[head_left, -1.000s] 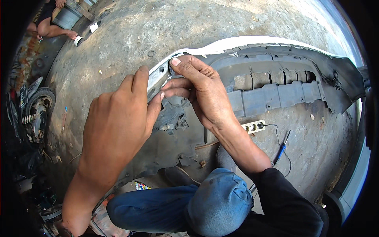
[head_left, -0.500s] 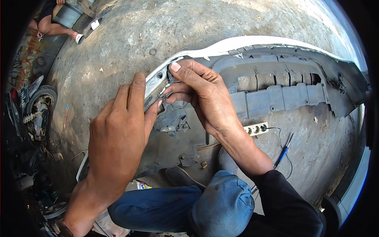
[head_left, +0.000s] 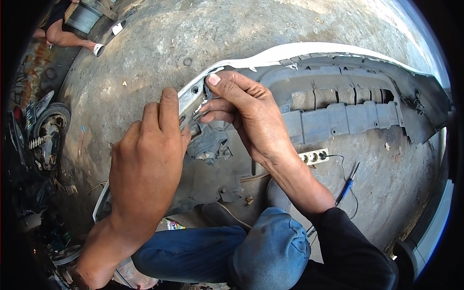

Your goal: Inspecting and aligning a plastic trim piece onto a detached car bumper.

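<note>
A car bumper [head_left: 333, 51], white outside and grey inside, lies with its inner side toward me. My left hand [head_left: 145, 157] is closed over its near-left edge, fingers across the rim and thumb tucked behind, its tip mostly hidden. Just right of it, my right hand [head_left: 251, 108] pinches a dark, ragged strip along the bumper's inner edge between thumb and fingers. Whether that strip is part of the bumper I cannot tell. A light grey flange with a round hole [head_left: 195, 90] shows between the hands. Below them sits a dark grey moulded housing [head_left: 209, 145].
A white power strip [head_left: 313, 156] and a blue-handled soldering iron [head_left: 347, 186] with a cord lie on the concrete floor at right. My knee [head_left: 273, 246] is at the bottom. A motorbike wheel [head_left: 50, 130] stands at left. Another person's leg [head_left: 72, 39] shows at top left.
My left thumb has drawn back from the ragged strip, toward the left, exposing more of the flange's lower end. My right hand has barely moved and keeps its pinch.
</note>
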